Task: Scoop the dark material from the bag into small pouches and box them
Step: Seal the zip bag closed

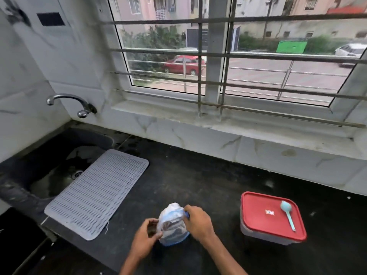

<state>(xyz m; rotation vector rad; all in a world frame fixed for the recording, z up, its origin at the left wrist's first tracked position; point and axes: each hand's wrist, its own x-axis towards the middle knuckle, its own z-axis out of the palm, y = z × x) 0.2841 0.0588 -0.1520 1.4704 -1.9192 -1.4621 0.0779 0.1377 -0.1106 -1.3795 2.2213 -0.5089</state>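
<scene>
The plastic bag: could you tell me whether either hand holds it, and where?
Both hold the plastic bag: the left hand pinches its left side, and the right hand grips its upper right edge.

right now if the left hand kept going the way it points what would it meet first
The bag: the left hand pinches its left side, so it would likely press straight into it, with the right hand just beyond.

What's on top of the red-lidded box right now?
A light blue spoon lies diagonally on the red lid, beside a small label near its centre. The lid covers the box, so whatever is inside is hidden.
</scene>
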